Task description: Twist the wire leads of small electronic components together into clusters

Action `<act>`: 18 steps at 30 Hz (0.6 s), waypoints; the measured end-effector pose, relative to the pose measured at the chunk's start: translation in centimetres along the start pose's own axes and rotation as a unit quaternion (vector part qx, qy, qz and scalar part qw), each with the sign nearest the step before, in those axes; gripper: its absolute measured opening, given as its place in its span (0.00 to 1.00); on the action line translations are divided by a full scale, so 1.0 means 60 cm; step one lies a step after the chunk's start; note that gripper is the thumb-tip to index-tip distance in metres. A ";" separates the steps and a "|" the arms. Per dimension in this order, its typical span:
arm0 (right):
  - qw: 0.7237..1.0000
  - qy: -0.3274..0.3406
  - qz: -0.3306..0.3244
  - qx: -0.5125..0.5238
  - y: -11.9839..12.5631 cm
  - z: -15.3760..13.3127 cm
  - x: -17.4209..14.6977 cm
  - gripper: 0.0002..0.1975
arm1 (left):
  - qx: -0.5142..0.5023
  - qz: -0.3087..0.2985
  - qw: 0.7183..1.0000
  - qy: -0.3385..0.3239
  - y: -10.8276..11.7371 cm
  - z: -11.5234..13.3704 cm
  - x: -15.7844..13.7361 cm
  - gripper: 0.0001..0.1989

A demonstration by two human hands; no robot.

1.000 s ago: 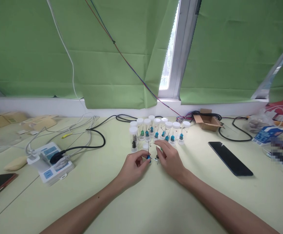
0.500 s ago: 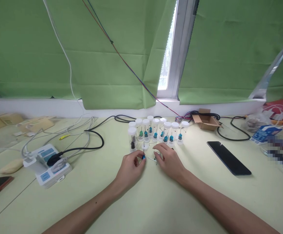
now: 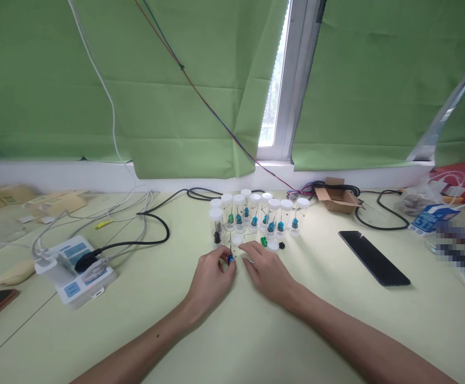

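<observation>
My left hand (image 3: 214, 272) pinches a small shiny blue piece (image 3: 230, 258) between thumb and fingertips. A thin dark rod (image 3: 230, 242) stands upright out of that piece. My right hand (image 3: 270, 274) hovers low over the table just to the right, its index finger stretched out and its thumb apart. A thin light metal rod (image 3: 250, 261) shows partly by the right thumb; the hand hides the rest. Tiny dark bits lie between the two hands. Beyond my fingers are a white cap (image 3: 238, 240), a small green piece (image 3: 263, 241), another white cap (image 3: 272, 246) and a black piece (image 3: 281, 245).
Several clear tubes with white lids (image 3: 255, 213) stand behind my hands, holding blue, green and black pieces with rods. A black phone (image 3: 372, 258) lies at right, a small cardboard box (image 3: 338, 200) behind it. At left sits a power strip (image 3: 84, 272) with cables.
My right hand has shifted left toward my left hand, covering most of the metal rods and uncovering the green and black pieces. My left hand still pinches the blue piece.
</observation>
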State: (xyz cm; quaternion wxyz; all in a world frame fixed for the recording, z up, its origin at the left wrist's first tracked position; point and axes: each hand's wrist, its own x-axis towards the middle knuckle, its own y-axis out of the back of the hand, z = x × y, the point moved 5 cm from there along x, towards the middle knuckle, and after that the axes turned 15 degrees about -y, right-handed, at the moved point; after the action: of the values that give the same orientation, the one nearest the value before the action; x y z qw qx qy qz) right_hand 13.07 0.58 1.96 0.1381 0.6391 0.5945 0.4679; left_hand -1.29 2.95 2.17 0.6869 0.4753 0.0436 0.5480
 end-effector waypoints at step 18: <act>0.996 0.001 -0.084 -0.024 -0.020 0.002 -0.005 0.20 | -0.012 0.012 1.000 -0.005 -0.005 -0.003 0.000 0.06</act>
State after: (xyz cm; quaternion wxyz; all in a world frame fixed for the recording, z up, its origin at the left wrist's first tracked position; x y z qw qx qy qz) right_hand 12.42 0.69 0.89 0.1913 0.5830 0.6351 0.4693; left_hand -1.18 3.11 1.86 0.6860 0.4701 0.0282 0.5546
